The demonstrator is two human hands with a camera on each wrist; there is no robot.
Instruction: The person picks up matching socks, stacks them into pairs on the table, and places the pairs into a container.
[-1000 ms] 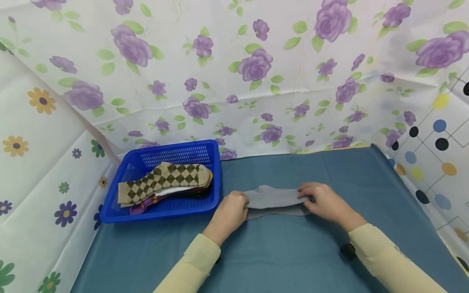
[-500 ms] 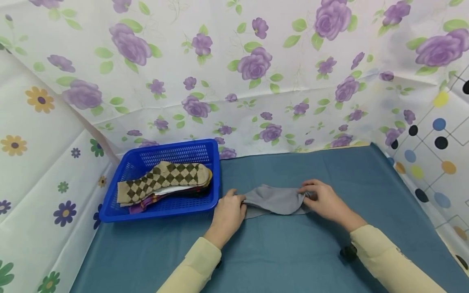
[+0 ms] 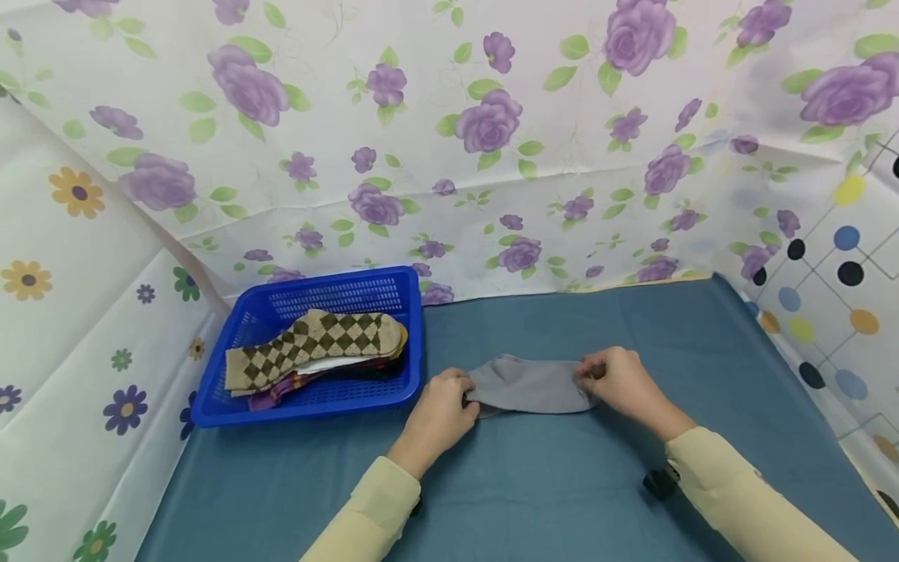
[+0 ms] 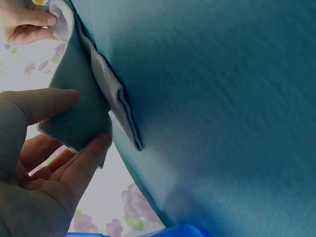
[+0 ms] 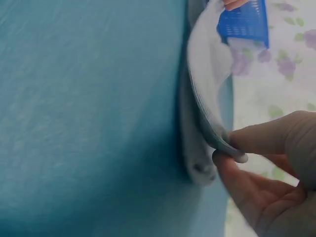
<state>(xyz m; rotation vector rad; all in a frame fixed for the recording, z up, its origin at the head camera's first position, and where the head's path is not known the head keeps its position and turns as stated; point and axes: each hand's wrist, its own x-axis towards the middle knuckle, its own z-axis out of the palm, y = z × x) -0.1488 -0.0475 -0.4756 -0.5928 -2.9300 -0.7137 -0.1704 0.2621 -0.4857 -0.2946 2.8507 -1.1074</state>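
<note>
A grey sock (image 3: pixel 530 386) is stretched sideways between both hands, low over the blue-green table. My left hand (image 3: pixel 437 414) holds its left end, which the left wrist view shows as a straight cuff (image 4: pixel 81 111) between thumb and fingers. At the other end, my right hand (image 3: pixel 621 386) pinches the sock's tip (image 5: pixel 224 143) between thumb and forefinger. Beneath it lies a second grey sock (image 4: pixel 118 98), flat on the table and mostly covered by the upper one in the head view. A gap between the two layers shows in the right wrist view.
Left of the hands stands a blue plastic basket (image 3: pixel 416 343) with a pile of socks, a tan and brown diamond-patterned sock (image 3: pixel 337 343) on top. The table cover (image 3: pixel 562 484) ends at a flowered sheet (image 3: pixel 449 179) behind, with patterned sheets on both sides.
The upper sock's near edge has come down toward the front, so the lower sock, clearly seen before, is now nearly covered. Both hands keep their ends with small shifts.
</note>
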